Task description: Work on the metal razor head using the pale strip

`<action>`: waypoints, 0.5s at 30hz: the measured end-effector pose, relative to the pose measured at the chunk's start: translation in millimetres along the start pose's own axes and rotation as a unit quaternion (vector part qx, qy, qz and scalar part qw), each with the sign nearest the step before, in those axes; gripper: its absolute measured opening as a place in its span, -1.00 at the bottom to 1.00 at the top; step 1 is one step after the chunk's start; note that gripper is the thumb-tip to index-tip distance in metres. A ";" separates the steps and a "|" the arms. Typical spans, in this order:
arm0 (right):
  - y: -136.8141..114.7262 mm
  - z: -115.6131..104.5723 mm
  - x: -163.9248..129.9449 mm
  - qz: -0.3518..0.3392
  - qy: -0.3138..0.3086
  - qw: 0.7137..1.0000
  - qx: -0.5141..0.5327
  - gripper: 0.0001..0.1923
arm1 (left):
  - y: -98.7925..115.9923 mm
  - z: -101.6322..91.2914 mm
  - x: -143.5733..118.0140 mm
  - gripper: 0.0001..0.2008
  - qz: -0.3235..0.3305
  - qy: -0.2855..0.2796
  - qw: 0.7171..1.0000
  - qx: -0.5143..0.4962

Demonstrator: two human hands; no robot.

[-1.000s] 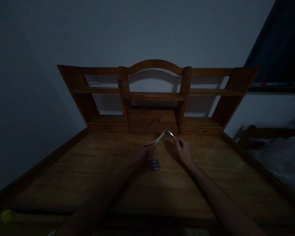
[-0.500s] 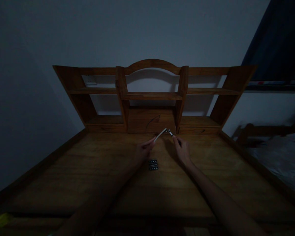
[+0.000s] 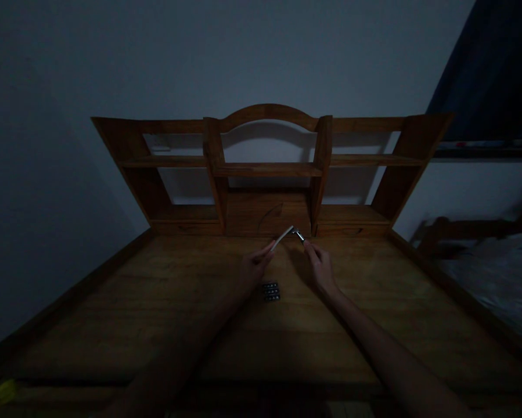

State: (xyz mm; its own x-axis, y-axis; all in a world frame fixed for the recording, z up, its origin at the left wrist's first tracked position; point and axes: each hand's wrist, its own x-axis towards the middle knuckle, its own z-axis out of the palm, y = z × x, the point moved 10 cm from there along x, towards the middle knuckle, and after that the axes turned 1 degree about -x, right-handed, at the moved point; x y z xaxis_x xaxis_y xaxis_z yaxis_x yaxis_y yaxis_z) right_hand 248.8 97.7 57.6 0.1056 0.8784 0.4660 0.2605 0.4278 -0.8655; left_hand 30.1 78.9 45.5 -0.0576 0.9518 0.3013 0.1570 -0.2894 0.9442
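The one view is from the person's head. It looks forward and down over the desk point(image 3: 134, 290), past the left hand point(image 3: 254, 266) and right hand point(image 3: 322, 268), straight at the shelf point(image 3: 267, 170). It sees wide, with wall point(image 3: 261, 58) filling the top.

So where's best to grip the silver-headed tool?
Probably by the handle, pinched behind the head, coming from the near right. The tool slants that way into the right hand, while its head sits close to the white strip.
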 end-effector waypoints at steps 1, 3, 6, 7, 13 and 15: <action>-0.5 0.0 -0.4 0.000 0.002 1.000 0.009 -0.50 | 2.5 -0.7 0.5 -0.60 0.015 -0.002 1.000 0.007; -1.9 -0.6 -1.2 0.000 0.010 1.000 0.021 -0.51 | 9.2 -5.0 0.4 -0.61 0.048 0.009 0.999 0.022; -2.0 1.8 -2.1 0.009 0.005 1.000 0.023 -0.51 | 15.0 -9.9 -0.9 -0.61 0.064 0.027 0.997 0.026; -1.5 3.5 -2.3 0.012 -0.002 1.000 0.023 -0.51 | 15.7 -8.4 -1.0 -0.61 0.064 0.022 0.998 0.021; 1.9 2.5 -0.6 0.012 0.000 0.999 0.036 -0.52 | 10.8 -1.8 1.0 -0.64 0.038 -0.006 0.999 -0.009; 1.6 -0.3 0.3 0.008 0.008 0.999 0.037 -0.51 | 9.2 -7.0 0.9 -0.63 0.031 0.014 0.999 0.002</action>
State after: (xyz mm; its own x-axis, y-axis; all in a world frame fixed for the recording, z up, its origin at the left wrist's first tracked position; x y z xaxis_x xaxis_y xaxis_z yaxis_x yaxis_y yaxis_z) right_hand 249.5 98.5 56.4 0.1244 0.8824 0.4538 0.1872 0.4282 -0.8841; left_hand 24.6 76.4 55.3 -0.0748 0.9292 0.3620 0.1651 -0.3464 0.9234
